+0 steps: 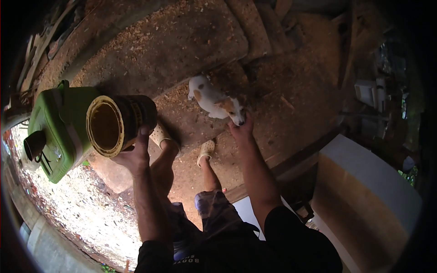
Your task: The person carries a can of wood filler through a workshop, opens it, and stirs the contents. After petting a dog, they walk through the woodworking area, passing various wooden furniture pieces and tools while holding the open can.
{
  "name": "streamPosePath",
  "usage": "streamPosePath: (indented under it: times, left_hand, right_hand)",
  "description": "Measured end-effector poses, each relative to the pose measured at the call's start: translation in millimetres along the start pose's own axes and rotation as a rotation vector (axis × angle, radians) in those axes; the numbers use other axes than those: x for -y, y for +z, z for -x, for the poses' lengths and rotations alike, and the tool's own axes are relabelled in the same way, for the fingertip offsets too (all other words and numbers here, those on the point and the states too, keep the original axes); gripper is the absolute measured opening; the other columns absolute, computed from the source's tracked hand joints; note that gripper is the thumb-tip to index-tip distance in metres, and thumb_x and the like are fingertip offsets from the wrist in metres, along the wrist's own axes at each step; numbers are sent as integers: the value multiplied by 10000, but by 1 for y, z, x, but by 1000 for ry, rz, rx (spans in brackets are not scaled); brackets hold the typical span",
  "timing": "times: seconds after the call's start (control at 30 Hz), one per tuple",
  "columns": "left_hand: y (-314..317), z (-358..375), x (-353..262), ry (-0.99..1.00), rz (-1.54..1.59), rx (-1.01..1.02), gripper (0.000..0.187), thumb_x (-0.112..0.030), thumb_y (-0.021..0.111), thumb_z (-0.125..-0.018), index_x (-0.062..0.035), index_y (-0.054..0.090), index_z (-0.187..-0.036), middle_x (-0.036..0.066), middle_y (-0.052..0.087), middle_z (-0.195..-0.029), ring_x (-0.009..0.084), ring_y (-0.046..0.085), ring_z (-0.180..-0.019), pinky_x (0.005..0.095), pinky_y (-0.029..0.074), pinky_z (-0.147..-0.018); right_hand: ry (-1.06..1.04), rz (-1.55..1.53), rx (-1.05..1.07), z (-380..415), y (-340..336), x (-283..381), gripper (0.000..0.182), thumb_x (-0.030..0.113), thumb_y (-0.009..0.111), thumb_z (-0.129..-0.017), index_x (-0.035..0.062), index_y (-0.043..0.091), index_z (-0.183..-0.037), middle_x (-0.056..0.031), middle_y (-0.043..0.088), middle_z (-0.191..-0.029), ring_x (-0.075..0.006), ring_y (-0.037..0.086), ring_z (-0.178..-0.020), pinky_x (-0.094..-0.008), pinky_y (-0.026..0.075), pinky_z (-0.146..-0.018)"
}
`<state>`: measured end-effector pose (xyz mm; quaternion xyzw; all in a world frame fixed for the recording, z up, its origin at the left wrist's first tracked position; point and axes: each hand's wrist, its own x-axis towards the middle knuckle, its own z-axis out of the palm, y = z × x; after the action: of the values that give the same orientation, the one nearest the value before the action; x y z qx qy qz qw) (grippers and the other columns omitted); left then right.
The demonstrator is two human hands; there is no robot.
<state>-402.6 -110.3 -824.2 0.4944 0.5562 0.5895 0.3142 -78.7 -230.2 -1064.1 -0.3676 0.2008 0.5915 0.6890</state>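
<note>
My left hand [135,156] is wrapped round a dark cylindrical container [136,113], tilted so its yellowish rim and open mouth face left. My right hand [242,127] is at the head of a small white dog [211,100] with brown patches, its fingers touching the dog's muzzle and chin. The dog stands on the dirt-strewn floor in front of me. Whether the fingers of my right hand close on anything other than the muzzle is too small to tell.
A green cooler box [54,132] with a dark cup [34,144] on it stands at the left. Boards [248,29] lie at the top. A large pale panel [368,182] is at the lower right. My feet wear beige clogs [206,151].
</note>
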Motion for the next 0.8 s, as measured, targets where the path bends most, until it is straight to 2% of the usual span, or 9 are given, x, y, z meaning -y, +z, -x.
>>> streamPosePath:
  times: [0.03, 0.13, 0.23, 0.33, 0.43, 0.53, 0.63, 0.8]
  left_hand:
    - [0, 0, -1, -5, 1, -5, 850, -163, 918, -761, 73, 455, -1434, 199, 583, -1367, 273, 615, -1207, 407, 504, -1055]
    - [-1, 1, -3, -26, -2, -6, 847, -160, 916, -763, 71, 454, -1434, 198, 585, -1364, 270, 617, -1204, 402, 506, -1051]
    - [-5, -1, -1, -48, -8, 16, 859, -154, 913, -763, 66, 439, -1445, 194, 584, -1363, 266, 616, -1202, 397, 506, -1048]
    - [-7, -2, -1, -53, 2, 21, 880, -151, 912, -760, 63, 421, -1458, 190, 582, -1362, 262, 614, -1203, 393, 504, -1047]
    - [-8, -3, 1, -44, 2, 21, 901, -153, 915, -755, 58, 407, -1470, 190, 571, -1373, 262, 603, -1216, 394, 498, -1053]
    - [-8, -3, 4, -38, -10, 11, 923, -176, 923, -746, 51, 404, -1474, 191, 553, -1394, 268, 587, -1241, 403, 488, -1066]
    - [-7, -3, 6, -65, -17, 2, 963, -226, 938, -728, 44, 400, -1479, 193, 540, -1409, 280, 568, -1269, 416, 471, -1085]
    - [-10, -6, 11, -48, -102, 12, 1019, -296, 956, -696, 40, 401, -1483, 192, 541, -1409, 288, 552, -1291, 424, 450, -1102]
  right_hand:
    - [-124, 78, -253, 4, 17, -4, 294, 340, 496, -1008, 140, 650, -1159, -54, 690, -1150, -230, 644, -1076, -452, 509, -869]
    - [-153, 108, -209, -22, -7, 1, 324, 365, 493, -1013, 123, 660, -1151, -54, 697, -1131, -221, 658, -1030, -433, 516, -879]
    - [-85, 158, -306, 2, 36, 8, 319, 336, 507, -1014, 98, 667, -1155, -62, 702, -1129, -232, 670, -1034, -419, 525, -931]
    - [-162, 261, -123, -7, 42, 10, 304, 298, 525, -1010, 69, 665, -1152, -72, 699, -1139, -245, 668, -1070, -415, 526, -951]
    - [-200, 305, -223, -15, 48, 9, 264, 263, 558, -1002, 62, 670, -1130, -89, 701, -1143, -257, 667, -1093, -411, 523, -974]
    - [-63, 305, -202, -11, 59, 17, 252, 253, 583, -997, 50, 672, -1115, -113, 702, -1152, -264, 669, -1092, -417, 542, -948]
    - [-121, 479, -205, -26, 56, 15, 267, 265, 575, -1009, 46, 675, -1127, -111, 708, -1161, -270, 681, -1088, -423, 564, -933]
    - [29, 459, -215, -31, 59, 10, 305, 277, 523, -1027, 39, 674, -1144, -112, 712, -1162, -283, 693, -1064, -431, 569, -941]
